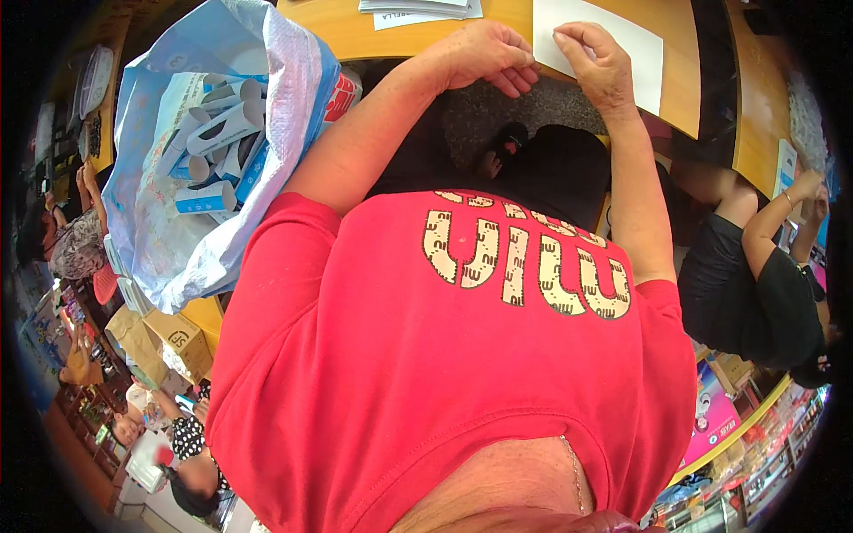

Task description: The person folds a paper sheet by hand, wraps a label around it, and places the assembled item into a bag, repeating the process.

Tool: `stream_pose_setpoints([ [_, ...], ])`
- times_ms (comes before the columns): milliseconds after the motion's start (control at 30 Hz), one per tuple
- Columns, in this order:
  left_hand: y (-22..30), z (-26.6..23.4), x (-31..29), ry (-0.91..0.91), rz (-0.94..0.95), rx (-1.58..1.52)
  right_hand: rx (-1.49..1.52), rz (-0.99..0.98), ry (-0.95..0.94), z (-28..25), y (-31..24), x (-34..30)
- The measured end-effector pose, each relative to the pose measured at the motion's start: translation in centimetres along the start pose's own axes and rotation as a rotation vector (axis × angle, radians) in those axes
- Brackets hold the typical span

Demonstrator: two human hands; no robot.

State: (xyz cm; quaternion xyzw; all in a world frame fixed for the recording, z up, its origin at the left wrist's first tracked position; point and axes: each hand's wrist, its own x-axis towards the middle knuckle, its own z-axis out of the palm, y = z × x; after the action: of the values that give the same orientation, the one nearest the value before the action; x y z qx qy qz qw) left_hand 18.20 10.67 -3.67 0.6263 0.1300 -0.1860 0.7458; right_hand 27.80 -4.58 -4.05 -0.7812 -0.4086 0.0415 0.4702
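Observation:
My left hand (494, 59) hangs just over the near edge of the yellow table (333, 31), its fingers loosely bent and somewhat apart. Nothing shows in it. My right hand (601, 69) is above a blank white sheet (644, 55) that lies on the table. Its thumb and fingers are curled in toward each other, and whatever may be between them is hidden. A stack of white printed sheets (413, 7) lies farther off, beyond my left hand.
At my left stands a large open white and blue woven sack (298, 98) with several rolled or folded blue-and-white card pieces (229, 129) inside. Cardboard boxes (178, 342) stand behind it. A person in dark clothes (755, 284) sits at my right; other people are at the left.

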Motion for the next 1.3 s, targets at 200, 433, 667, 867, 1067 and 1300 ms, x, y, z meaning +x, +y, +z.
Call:
stream_pose_setpoints([
  [200,-0.4,-0.1,0.1,0.006,0.055,0.016,-0.245,-0.160,-0.201,-0.5,-1.1,-0.7],
  [433,-0.6,0.0,0.3,0.011,0.050,0.077,-0.324,-0.176,-0.276,-0.6,-1.0,-0.2],
  [667,-0.5,0.2,0.2,0.021,0.056,0.077,-0.351,-0.191,-0.337,-0.8,-1.0,0.1],
  [867,-0.6,0.2,0.2,0.028,0.075,0.098,-0.325,-0.160,-0.342,-0.8,-1.1,0.2],
  [1067,-0.8,0.2,0.2,0.023,0.092,0.107,-0.235,-0.075,-0.355,-0.8,-1.2,0.2],
  [1300,-0.7,0.8,0.1,0.104,0.085,0.117,-0.270,-0.157,-0.310,-0.3,-1.3,0.0],
])
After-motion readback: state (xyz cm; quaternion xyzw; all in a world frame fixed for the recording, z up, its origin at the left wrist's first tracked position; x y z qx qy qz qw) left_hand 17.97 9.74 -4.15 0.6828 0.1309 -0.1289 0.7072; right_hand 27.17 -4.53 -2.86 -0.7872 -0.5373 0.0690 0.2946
